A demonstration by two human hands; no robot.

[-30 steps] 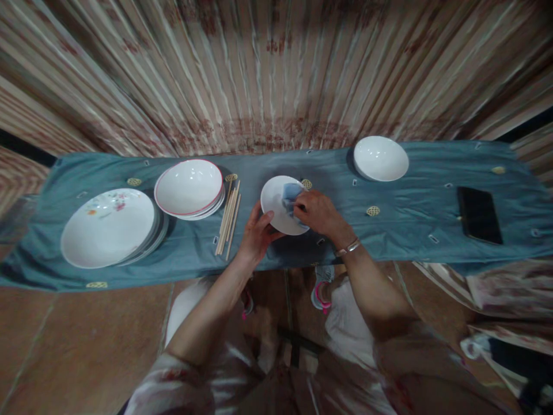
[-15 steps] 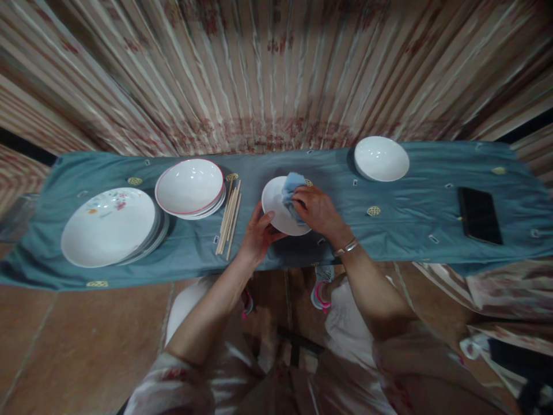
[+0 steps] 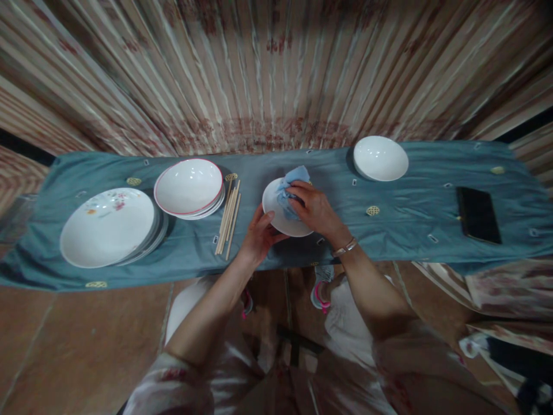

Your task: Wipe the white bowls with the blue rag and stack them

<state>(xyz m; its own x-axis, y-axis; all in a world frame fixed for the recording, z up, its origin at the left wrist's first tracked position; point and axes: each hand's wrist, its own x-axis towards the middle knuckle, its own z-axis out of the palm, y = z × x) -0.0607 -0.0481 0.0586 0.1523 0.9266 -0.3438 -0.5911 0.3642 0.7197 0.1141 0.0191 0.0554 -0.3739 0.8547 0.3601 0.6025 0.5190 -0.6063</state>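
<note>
My left hand [image 3: 260, 235] grips the lower left rim of a small white bowl [image 3: 294, 226], thumb on the rim and fingers underneath. The bowl is tilted above the cloth-covered table. In my right hand [image 3: 314, 208] is a crumpled light blue cloth [image 3: 285, 193], pressed against the inside of the bowl. A bracelet [image 3: 345, 248] circles my right wrist. Left of my hands lie several wooden chopsticks [image 3: 228, 222], roughly side by side.
A stack of red-rimmed bowls [image 3: 189, 187] and a stack of larger flowered plates [image 3: 108, 230] stand at the left. Back right is a white bowl [image 3: 381, 158], with a dark flat device [image 3: 478, 215] beyond it. A pleated curtain [image 3: 276, 86] hangs behind the teal tablecloth [image 3: 415, 230].
My right hand has shifted slightly left and up with the blue cloth, which now bunches differently over the bowl's far side. My left hand keeps its hold on the bowl.
</note>
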